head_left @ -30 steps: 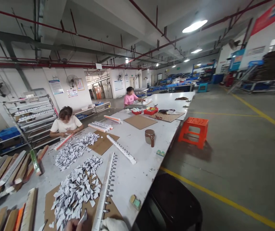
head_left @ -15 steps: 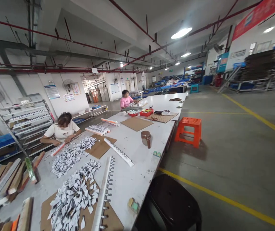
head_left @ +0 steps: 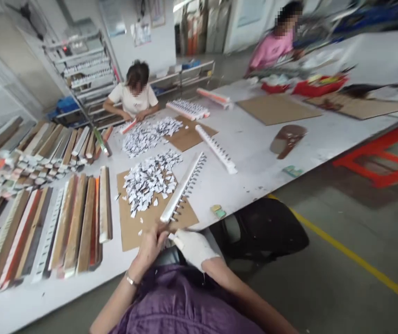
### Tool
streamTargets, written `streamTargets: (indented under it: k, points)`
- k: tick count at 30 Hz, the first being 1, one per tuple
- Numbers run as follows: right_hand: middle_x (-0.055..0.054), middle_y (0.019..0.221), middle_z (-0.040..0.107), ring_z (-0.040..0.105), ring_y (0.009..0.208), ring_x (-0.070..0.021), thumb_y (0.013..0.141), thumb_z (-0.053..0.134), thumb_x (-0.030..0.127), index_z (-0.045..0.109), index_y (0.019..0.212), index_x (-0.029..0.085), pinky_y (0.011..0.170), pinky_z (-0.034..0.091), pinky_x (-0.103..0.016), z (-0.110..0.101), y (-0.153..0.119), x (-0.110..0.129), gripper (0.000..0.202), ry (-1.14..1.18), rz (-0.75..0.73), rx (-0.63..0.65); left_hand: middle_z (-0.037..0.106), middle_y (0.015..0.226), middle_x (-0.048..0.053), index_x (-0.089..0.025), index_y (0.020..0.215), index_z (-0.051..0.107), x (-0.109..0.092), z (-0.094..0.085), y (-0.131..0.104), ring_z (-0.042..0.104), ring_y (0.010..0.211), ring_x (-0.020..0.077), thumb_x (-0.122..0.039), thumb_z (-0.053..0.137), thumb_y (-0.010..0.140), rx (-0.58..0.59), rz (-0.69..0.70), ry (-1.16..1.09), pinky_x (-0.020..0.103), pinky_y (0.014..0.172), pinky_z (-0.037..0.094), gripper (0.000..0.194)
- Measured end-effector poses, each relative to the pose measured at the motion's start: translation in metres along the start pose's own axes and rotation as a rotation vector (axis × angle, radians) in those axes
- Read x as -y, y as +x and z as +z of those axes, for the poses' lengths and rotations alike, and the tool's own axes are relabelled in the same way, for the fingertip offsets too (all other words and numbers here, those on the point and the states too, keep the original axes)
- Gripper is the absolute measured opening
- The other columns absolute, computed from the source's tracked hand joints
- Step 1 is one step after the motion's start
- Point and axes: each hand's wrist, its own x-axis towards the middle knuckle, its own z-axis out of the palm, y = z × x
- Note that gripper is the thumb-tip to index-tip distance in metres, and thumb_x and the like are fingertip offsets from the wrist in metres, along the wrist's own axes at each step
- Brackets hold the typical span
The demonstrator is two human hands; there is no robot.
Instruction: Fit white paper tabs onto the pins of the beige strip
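My left hand [head_left: 153, 241], with a metal band at the wrist, is closed at the table's front edge, just below the near end of a white strip with small dark pegs [head_left: 184, 185]. Beside it on the right, my right hand [head_left: 194, 248] wears a whitish glove, its fingers curled toward the left fingertips. What either hand holds is too small and blurred to name. The strip lies across a brown board [head_left: 129, 236], next to a heap of small white-grey pieces [head_left: 146, 183].
Wooden and coloured bars [head_left: 89, 218] lie on the left. A second pegged strip [head_left: 216, 149], a brown object [head_left: 287, 139] and a green-yellow block [head_left: 219, 211] lie farther right. Two people sit across the table [head_left: 247, 185]. A black stool [head_left: 272, 227] stands at the near edge.
The view has swung down and left. Both my hands and the purple clothing have come into sight, with the hands at the near end of the pegged strip.
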Motion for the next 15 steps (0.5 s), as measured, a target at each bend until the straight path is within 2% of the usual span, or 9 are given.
streamTargets:
  k: [2, 4, 6, 11, 15]
  points:
    - [-0.008, 0.131, 0.065, 0.066, 0.112, -0.0257, 0.099, 0.066, 0.042, 0.063, 0.129, 0.019, 0.094, 0.059, -0.045, 0.005, -0.004, -0.008, 0.038, 0.012, 0.036, 0.020, 0.071, 0.094, 0.004, -0.020, 0.134, 0.055, 0.006, 0.001, 0.008, 0.070, 0.086, 0.0220, -0.037, 0.062, 0.094, -0.017, -0.071, 0.032, 0.035, 0.083, 0.054, 0.044]
    - [-0.008, 0.131, 0.065, 0.066, 0.112, -0.0257, 0.099, 0.066, 0.042, 0.064, 0.129, 0.019, 0.094, 0.059, -0.045, 0.003, 0.000, -0.014, 0.038, 0.025, 0.060, 0.010, 0.067, 0.116, 0.009, -0.019, 0.138, 0.053, 0.011, 0.005, 0.017, 0.067, 0.106, 0.0250, -0.035, 0.073, 0.087, -0.018, -0.081, 0.061, 0.040, 0.096, 0.053, 0.058]
    - [-0.008, 0.130, 0.065, 0.066, 0.111, -0.0246, 0.099, 0.066, 0.041, 0.064, 0.128, 0.020, 0.093, 0.059, -0.044, 0.000, 0.008, -0.019, 0.036, 0.040, 0.076, -0.021, 0.062, 0.127, 0.012, -0.019, 0.138, 0.053, 0.013, 0.011, 0.027, 0.063, 0.118, 0.0270, -0.033, 0.079, 0.082, 0.001, -0.061, 0.085, 0.041, 0.104, 0.051, 0.063]
    - [-0.007, 0.122, 0.068, 0.068, 0.104, -0.0219, 0.099, 0.065, 0.045, 0.066, 0.122, 0.020, 0.089, 0.059, -0.040, -0.015, 0.025, -0.030, 0.034, 0.080, 0.076, -0.111, 0.061, 0.127, 0.014, -0.018, 0.132, 0.054, 0.006, 0.029, 0.045, 0.061, 0.119, 0.0296, -0.036, 0.070, 0.090, 0.027, -0.061, 0.132, 0.045, 0.106, 0.048, 0.049]
    - [-0.005, 0.097, 0.073, 0.067, 0.085, -0.0182, 0.103, 0.050, 0.054, 0.069, 0.102, 0.022, 0.079, 0.054, -0.032, -0.031, 0.043, -0.045, 0.037, 0.133, 0.032, -0.172, 0.061, 0.124, 0.015, -0.017, 0.118, 0.059, -0.001, 0.035, 0.054, 0.063, 0.113, 0.0311, -0.033, 0.068, 0.088, 0.040, -0.125, 0.085, 0.045, 0.100, 0.048, 0.035]
